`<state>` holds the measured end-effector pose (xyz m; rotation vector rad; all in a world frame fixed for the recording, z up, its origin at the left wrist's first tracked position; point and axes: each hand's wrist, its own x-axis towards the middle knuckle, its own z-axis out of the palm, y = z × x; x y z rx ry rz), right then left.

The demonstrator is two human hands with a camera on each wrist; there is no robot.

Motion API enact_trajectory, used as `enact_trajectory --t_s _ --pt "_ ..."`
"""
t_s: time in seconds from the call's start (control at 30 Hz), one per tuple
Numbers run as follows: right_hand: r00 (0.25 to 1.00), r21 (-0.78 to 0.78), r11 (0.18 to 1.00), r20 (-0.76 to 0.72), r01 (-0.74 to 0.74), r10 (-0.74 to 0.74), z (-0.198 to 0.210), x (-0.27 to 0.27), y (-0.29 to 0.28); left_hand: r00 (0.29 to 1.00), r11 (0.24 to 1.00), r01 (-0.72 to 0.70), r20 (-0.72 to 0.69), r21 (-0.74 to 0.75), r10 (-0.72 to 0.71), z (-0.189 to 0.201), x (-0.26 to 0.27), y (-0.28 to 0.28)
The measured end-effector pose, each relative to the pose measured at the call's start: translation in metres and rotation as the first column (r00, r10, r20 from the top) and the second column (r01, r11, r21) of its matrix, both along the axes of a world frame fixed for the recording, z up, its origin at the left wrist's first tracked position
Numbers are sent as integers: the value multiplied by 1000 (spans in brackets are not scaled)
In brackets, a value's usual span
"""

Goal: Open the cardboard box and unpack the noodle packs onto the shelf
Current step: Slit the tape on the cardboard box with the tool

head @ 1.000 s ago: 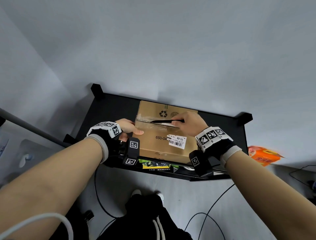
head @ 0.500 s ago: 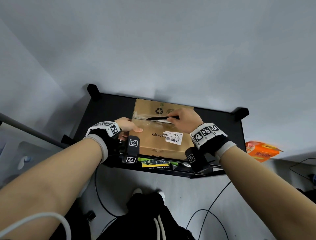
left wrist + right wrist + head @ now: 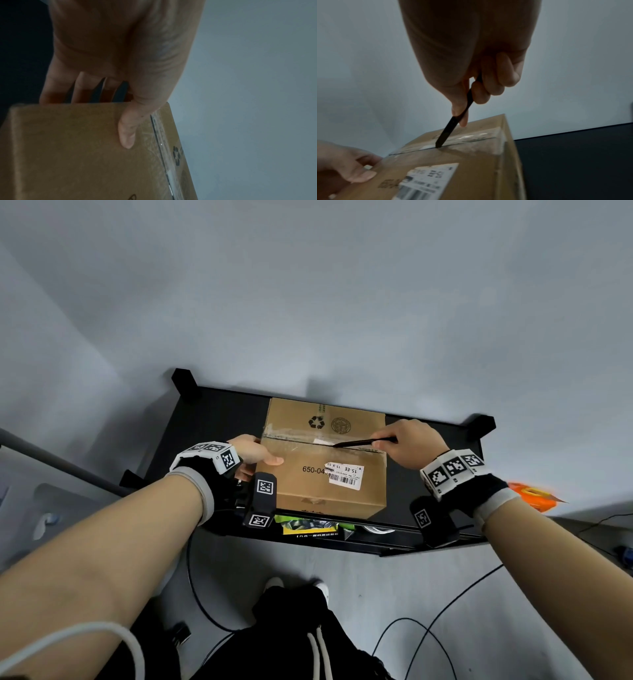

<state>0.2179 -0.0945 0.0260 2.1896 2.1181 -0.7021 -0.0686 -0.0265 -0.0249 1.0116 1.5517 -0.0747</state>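
Black blade [image 3: 352, 443] now further right along box [image 3: 325, 474] seam.

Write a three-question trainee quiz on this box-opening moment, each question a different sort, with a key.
1. True or false: the flaps of the box are already folded open.
2. Multiple choice: the tip of the black tool in the right hand touches
A. the white label
B. the taped seam
C. the shelf
3. Fill in: the left hand grips the box's ____ end, thumb on top.

Key
1. False: the flaps lie flat under the tape.
2. B
3. Left
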Motion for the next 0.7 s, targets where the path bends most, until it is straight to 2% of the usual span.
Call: enact_trajectory --t_s 0.17,0.37,0.6,0.7 --pt "995 -7 995 27 97 -97 0 27 -13 999 999 46 -12 -10 -46 -1 3 4" --pt "985 -77 982 9 172 -171 -4 66 -22 970 984 178 -175 33 -169 0 8 4" --pt "971 -93 968 -40 233 -237 -12 93 -32 980 987 154 -137 36 -148 -5 11 8" --pt "963 -114 963 -88 246 -256 -14 104 -30 974 985 135 -197 104 -113 -1 14 6"
